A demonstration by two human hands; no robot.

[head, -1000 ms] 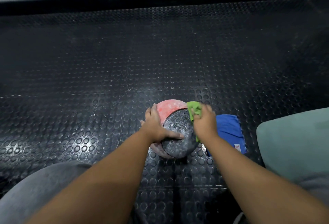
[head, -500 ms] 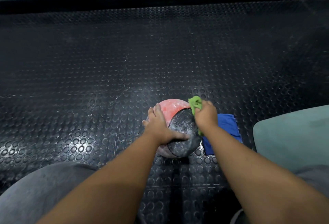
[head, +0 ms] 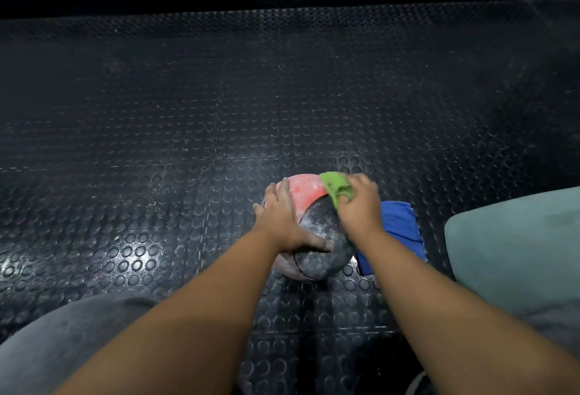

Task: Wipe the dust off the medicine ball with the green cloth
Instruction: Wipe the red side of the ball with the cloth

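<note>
Resting on the black studded rubber floor (head: 157,131), the dusty red-and-black medicine ball (head: 317,237) sits just ahead of the person's knees. Left hand (head: 282,219) lies spread flat over the ball's left side, fingers wide, thumb across the black panel. Right hand (head: 357,203) is closed around the bunched green cloth (head: 334,186), pressing it on the ball's upper right. A blue cloth (head: 398,231) lies just beside the ball, to its right

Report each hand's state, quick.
Left hand: open, palm flat on the medicine ball, steadying it.
Right hand: closed on the green cloth, pressed to the ball.
</note>
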